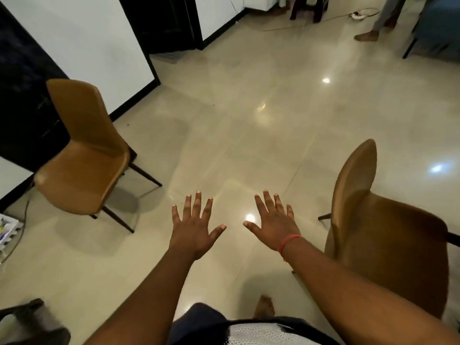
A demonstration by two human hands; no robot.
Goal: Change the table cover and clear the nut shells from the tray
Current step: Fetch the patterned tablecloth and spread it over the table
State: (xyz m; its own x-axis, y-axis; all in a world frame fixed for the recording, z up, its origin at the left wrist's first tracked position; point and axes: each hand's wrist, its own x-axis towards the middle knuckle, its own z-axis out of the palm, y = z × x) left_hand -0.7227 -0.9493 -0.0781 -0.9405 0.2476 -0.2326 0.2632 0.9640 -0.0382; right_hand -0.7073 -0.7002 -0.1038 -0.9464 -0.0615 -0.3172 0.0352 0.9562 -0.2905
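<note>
My left hand (195, 226) and my right hand (275, 220) are stretched out side by side in front of me, palms down, fingers spread and straight. Both hang in the air above the shiny beige floor (249, 135) and hold nothing. A red thread band circles my right wrist. No table, table cover, tray or nut shells show in this view.
A tan chair (82, 155) stands at the left near the white wall; a second tan chair (378, 235) stands close on my right. Another person's legs (373, 26) and a dark stool (308, 6) are at the far back. A power strip lies there too.
</note>
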